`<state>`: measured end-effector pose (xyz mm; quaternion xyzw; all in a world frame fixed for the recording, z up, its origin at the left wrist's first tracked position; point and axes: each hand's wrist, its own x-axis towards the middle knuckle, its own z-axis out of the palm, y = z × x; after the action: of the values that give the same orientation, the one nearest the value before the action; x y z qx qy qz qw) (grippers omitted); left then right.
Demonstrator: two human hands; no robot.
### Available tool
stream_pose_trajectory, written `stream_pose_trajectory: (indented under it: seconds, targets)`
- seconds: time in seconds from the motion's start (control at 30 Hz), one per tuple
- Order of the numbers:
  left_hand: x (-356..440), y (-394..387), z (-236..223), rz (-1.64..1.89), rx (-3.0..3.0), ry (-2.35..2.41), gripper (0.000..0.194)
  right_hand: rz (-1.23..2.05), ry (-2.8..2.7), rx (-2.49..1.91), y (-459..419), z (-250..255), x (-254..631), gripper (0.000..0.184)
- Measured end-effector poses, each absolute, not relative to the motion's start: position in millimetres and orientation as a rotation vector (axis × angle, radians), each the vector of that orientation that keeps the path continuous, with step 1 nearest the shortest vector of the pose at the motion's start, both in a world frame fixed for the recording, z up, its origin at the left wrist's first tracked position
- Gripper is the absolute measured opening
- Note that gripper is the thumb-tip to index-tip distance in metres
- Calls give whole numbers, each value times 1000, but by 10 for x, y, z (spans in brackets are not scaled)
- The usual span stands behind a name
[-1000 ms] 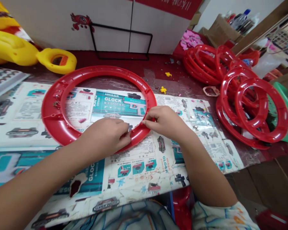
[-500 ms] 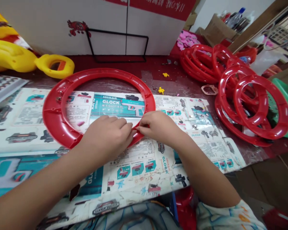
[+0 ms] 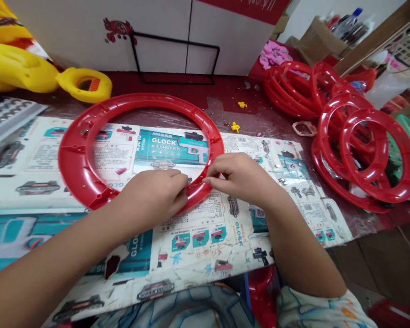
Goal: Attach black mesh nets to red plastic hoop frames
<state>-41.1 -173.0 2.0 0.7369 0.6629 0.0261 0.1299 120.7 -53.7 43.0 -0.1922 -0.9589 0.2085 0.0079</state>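
Note:
A large red plastic ring (image 3: 78, 159) lies on printed cardboard, its ribbed hollow side facing up. My left hand (image 3: 159, 189) rests over the near rim with its fingers curled closed; the fingertips are turned away, so what they pinch is hidden. Opposite it, my right hand (image 3: 230, 175) is closed in a pinch at the near right part of the rim. A faint thin line seems to run between the two hands, too fine to name. Small metal bits (image 3: 85, 132) sit in the ring's left channel.
More red rings (image 3: 379, 191) are heaped at the right. Yellow plastic parts (image 3: 89, 86) and a grey tray of small round pieces (image 3: 10, 120) are at the left. A black wire frame (image 3: 177, 82) stands before a white carton (image 3: 164, 18). Small yellow pieces (image 3: 235, 127) lie behind the ring.
My hands came together over the near rim half a second ago and are now apart again, the right one shifted rightward. The ring stays in about the same place.

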Motion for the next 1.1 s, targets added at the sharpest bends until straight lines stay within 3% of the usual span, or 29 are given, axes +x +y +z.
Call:
stream_pose_trajectory:
  seconds: [0.2,0.5,0.67,0.9,1.1]
  targets:
    - [-460,-1735,-15,148,2184,1883,26,613,-2945,-461,-499,354,1195,15]
    - [-475,-1751,-12,179,2236,1859,25,577,-3016,-743,-538,309,1139,13]
    - [-393,-1787,33,113,2269,1979,34,490,-3063,-810,-640,324,1092,14]
    - [-295,-1809,-35,218,2365,2087,29,446,-3121,-717,-719,375,1133,15]
    - [-324,-1774,4,60,2222,2038,26,362,-3083,-443,-574,377,1192,20]
